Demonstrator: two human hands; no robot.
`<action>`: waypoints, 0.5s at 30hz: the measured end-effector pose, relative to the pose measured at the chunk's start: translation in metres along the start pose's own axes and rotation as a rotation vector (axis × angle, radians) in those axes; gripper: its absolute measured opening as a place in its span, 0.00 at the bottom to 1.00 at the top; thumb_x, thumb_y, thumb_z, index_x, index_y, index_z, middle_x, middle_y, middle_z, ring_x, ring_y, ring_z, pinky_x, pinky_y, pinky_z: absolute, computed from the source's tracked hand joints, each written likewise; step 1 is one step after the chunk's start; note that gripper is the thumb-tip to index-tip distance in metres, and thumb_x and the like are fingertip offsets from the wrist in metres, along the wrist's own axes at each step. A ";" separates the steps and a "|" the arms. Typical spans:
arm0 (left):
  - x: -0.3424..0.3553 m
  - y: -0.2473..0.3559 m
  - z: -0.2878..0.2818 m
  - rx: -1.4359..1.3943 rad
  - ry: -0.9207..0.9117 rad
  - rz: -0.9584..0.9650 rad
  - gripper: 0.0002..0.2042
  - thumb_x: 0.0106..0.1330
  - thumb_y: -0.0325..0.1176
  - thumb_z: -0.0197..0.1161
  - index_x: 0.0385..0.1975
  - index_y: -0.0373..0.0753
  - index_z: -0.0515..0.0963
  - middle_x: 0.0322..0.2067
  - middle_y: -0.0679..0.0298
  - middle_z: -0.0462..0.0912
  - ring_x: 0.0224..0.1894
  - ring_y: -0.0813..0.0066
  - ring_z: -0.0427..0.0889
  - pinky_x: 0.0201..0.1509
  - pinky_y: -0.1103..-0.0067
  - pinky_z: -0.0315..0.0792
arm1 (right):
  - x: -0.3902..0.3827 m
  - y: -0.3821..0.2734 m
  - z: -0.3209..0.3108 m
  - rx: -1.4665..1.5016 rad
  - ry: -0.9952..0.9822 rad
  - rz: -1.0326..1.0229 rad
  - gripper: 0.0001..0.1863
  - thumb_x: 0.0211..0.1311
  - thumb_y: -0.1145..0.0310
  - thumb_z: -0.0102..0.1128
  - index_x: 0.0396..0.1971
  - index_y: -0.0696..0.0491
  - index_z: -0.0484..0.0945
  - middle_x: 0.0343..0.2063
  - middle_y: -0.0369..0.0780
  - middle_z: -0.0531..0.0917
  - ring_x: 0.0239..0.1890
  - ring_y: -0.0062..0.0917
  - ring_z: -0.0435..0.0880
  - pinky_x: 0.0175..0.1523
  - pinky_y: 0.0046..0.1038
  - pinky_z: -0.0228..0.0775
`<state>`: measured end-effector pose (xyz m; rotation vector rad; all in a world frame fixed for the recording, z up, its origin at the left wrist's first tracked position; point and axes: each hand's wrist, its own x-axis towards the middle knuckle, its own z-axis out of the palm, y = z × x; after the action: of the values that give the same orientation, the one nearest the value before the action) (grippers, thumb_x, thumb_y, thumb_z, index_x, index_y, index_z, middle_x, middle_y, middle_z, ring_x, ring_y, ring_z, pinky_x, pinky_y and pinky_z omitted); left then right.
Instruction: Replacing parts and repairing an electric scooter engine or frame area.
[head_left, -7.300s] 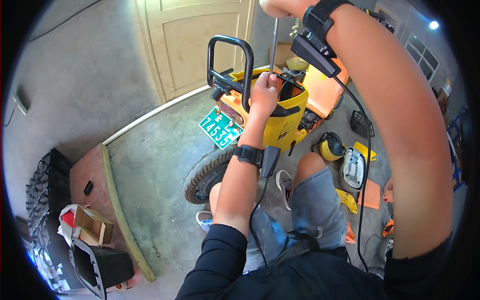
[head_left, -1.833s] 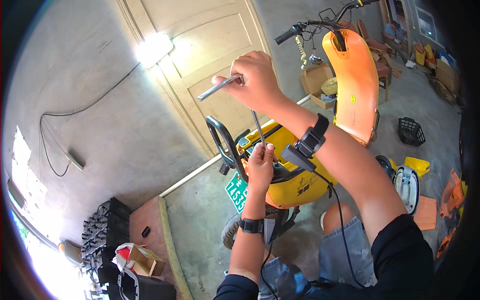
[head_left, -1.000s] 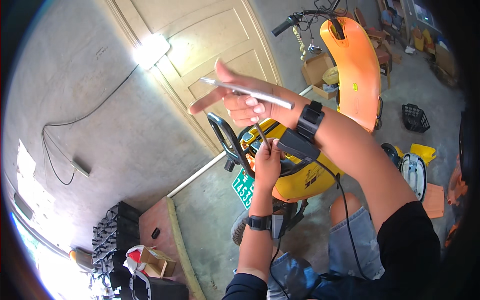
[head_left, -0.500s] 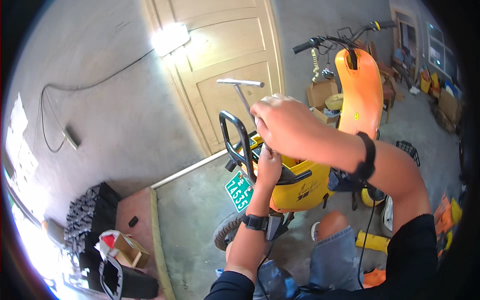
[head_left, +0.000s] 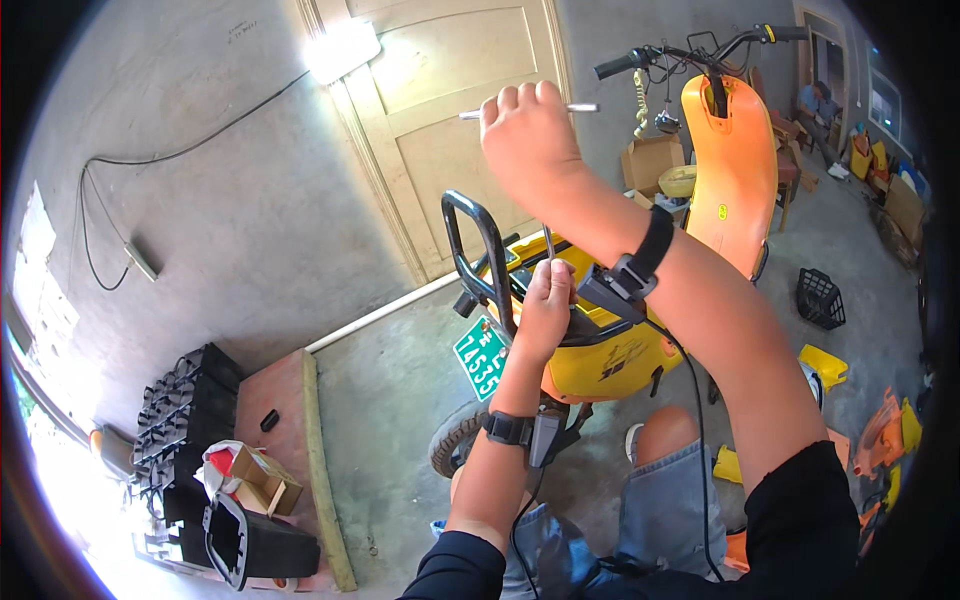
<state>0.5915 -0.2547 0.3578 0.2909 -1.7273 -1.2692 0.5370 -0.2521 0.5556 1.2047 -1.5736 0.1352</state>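
T-handle wrench spans the two hands, its crossbar up in the right hand and its shaft running down into the left hand. From the lower right, the right forearm slants up and leftward; its fist sits over the middle of the crossbar, knuckles uppermost, fingers curled around the metal. Lower down, the left forearm rises more steeply from the bottom edge, and the left hand is wrapped about the shaft with thumb and fingers drawn together. Black straps circle both wrists, each carrying a small dark box.

Bare and silvery, the crossbar is straight and slim, a short length showing on either side of the right fist, the right end slightly higher. Only a thin grey piece of the shaft shows, just above the left hand; its lower tip is hidden.

Close around the left hand is the rear of a yellow scooter body; whether the hand touches it, I cannot tell. Just left of that hand stands a black grab rail; below and left of it are a green plate and a tyre. Well to the right of the right hand rises an orange front panel.
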 end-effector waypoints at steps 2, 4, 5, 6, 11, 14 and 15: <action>-0.002 0.005 -0.001 -0.074 0.001 -0.089 0.19 0.78 0.47 0.40 0.37 0.36 0.70 0.25 0.68 0.70 0.27 0.80 0.69 0.34 0.82 0.66 | 0.000 0.005 0.011 0.091 0.133 0.041 0.08 0.56 0.63 0.58 0.31 0.49 0.80 0.28 0.34 0.82 0.35 0.25 0.81 0.44 0.31 0.61; -0.001 0.009 -0.001 -0.085 0.019 -0.102 0.20 0.78 0.47 0.39 0.37 0.36 0.70 0.24 0.68 0.70 0.28 0.80 0.69 0.35 0.82 0.67 | -0.001 0.010 0.019 0.348 0.246 0.106 0.11 0.51 0.59 0.65 0.27 0.50 0.78 0.22 0.34 0.81 0.31 0.27 0.81 0.41 0.30 0.63; -0.001 0.010 0.000 -0.066 0.043 -0.100 0.21 0.78 0.48 0.39 0.36 0.36 0.70 0.24 0.68 0.70 0.28 0.79 0.70 0.36 0.82 0.67 | -0.001 0.011 0.021 0.356 0.222 0.110 0.11 0.51 0.59 0.65 0.27 0.50 0.78 0.22 0.34 0.81 0.31 0.27 0.81 0.41 0.30 0.63; 0.000 0.011 0.000 -0.047 0.045 -0.103 0.22 0.78 0.48 0.39 0.35 0.35 0.71 0.23 0.67 0.71 0.28 0.79 0.71 0.36 0.81 0.68 | -0.001 0.013 0.023 0.559 0.311 0.101 0.13 0.52 0.57 0.66 0.26 0.50 0.77 0.20 0.34 0.80 0.30 0.28 0.80 0.41 0.31 0.63; -0.001 0.015 0.000 -0.074 0.040 -0.157 0.22 0.78 0.49 0.39 0.36 0.35 0.72 0.24 0.66 0.73 0.29 0.78 0.72 0.37 0.81 0.68 | -0.003 0.028 0.034 1.085 0.232 0.094 0.19 0.55 0.50 0.64 0.19 0.51 0.77 0.17 0.33 0.79 0.26 0.25 0.80 0.43 0.32 0.64; -0.001 0.016 0.000 -0.090 0.040 -0.207 0.22 0.78 0.49 0.39 0.36 0.35 0.72 0.24 0.66 0.72 0.29 0.78 0.72 0.37 0.81 0.68 | -0.005 0.026 0.042 1.612 0.041 0.233 0.24 0.62 0.45 0.59 0.19 0.50 0.73 0.18 0.33 0.77 0.31 0.26 0.80 0.47 0.37 0.65; -0.001 0.016 0.000 -0.099 0.043 -0.201 0.22 0.78 0.48 0.39 0.35 0.35 0.72 0.24 0.66 0.72 0.29 0.78 0.72 0.37 0.81 0.68 | -0.003 0.021 0.044 2.046 0.229 0.120 0.25 0.64 0.43 0.55 0.18 0.49 0.71 0.19 0.33 0.77 0.36 0.29 0.81 0.51 0.39 0.66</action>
<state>0.5966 -0.2470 0.3712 0.4395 -1.6244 -1.4781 0.4917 -0.2683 0.5460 2.2947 -0.8870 2.2365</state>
